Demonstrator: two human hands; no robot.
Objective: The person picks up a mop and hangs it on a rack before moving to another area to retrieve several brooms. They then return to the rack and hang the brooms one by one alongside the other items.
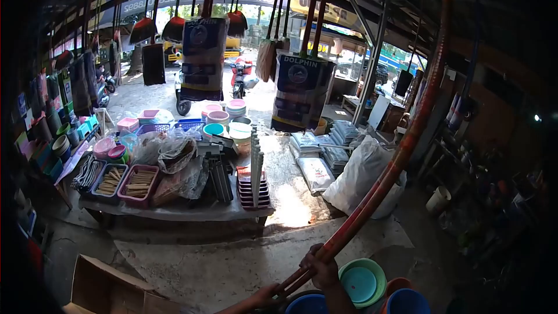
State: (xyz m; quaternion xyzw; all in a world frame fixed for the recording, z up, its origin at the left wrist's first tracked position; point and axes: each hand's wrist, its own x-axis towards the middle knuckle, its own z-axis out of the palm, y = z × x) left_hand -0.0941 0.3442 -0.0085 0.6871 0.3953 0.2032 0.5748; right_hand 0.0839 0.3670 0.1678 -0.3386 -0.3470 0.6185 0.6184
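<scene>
A bundle of long reddish-brown poles (378, 195) slants from the bottom middle up to the roof at the upper right, curved by the wide lens. My right hand (321, 264) is closed round the bundle, fingers wrapped over it. Lower down, close to the poles' bottom ends, my left hand (268, 295) grips them too, though its fingers show only in part. Just right of my right hand stand a green basin (381, 282) with a turquoise one inside it. A blue tub (306, 303) lies partly hidden below the hands.
An open cardboard box (107, 285) sits at bottom left. Ahead, a low table (192, 210) bears baskets, trays and plastic-wrapped goods. Packaged mops (302, 90) and brooms (143, 30) hang overhead. A big white sack (354, 174) and stacked bags (317, 174) rest on the floor right of the table.
</scene>
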